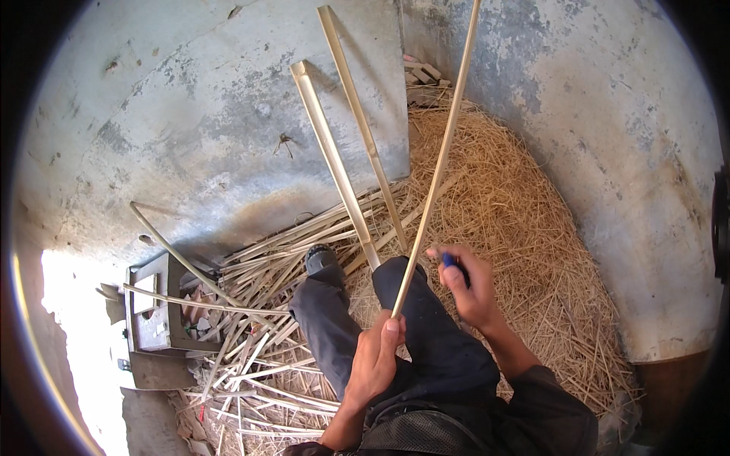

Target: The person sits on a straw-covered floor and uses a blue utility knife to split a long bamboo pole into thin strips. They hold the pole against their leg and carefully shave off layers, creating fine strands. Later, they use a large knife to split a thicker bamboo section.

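My left hand (374,359) is closed around the lower end of a long, pale bamboo strip (439,167). The strip slants up and away past my knee, beyond the top edge of the view. My right hand (473,292), just right of the strip, grips a small tool with a dark blue handle (454,267). Its working end cannot be made out. My forefinger reaches toward the strip, and I cannot tell whether it touches. Two wider split bamboo pieces, a nearer one (334,161) and a farther one (363,125), lean on the wall beyond my knees.
A heap of curly straw-coloured shavings (502,190) spreads to the far right. Thin bamboo strips (258,372) lie scattered at the left, beside a grey metal box (161,334) holding scraps. Stained walls (190,114) stand on both sides.
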A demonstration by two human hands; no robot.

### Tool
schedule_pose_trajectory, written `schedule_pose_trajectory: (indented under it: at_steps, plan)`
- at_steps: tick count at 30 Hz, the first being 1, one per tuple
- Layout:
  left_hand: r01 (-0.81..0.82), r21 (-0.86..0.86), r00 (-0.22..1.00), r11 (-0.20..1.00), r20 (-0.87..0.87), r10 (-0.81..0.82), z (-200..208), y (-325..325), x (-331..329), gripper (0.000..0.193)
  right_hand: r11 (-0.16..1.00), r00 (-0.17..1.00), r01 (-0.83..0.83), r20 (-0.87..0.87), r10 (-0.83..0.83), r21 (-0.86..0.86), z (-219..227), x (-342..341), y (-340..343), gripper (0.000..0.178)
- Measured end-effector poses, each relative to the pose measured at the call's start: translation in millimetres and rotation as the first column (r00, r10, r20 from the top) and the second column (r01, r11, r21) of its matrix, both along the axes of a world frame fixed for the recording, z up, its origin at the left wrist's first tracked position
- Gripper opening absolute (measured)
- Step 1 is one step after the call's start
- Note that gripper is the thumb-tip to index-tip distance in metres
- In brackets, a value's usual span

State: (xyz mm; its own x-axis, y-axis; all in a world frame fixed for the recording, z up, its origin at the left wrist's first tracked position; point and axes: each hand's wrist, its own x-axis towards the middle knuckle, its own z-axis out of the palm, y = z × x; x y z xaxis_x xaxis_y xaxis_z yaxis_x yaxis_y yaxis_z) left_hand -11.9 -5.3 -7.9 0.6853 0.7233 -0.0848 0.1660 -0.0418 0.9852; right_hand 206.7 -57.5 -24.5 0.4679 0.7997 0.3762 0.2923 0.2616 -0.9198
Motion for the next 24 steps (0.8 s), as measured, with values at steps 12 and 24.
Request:
schedule_pose_trajectory:
  at_steps: [12, 24]
  plan:
    - [-0.134, 0.276, 0.989, 0.952, -0.018, 0.144, 10.5, 1.0, 10.7, 0.027, 0.995, 0.794, -0.028, 0.607, -0.034, 0.092, 9.7, -17.2, -10.1, 0.028]
    - [-0.135, 0.446, 0.971, 0.885, -0.118, 0.208, 11.2, -1.2, 10.9, 0.021, 0.993, 0.720, -0.016, 0.690, -0.072, 0.119, 11.1, -7.2, -3.7, 0.032]
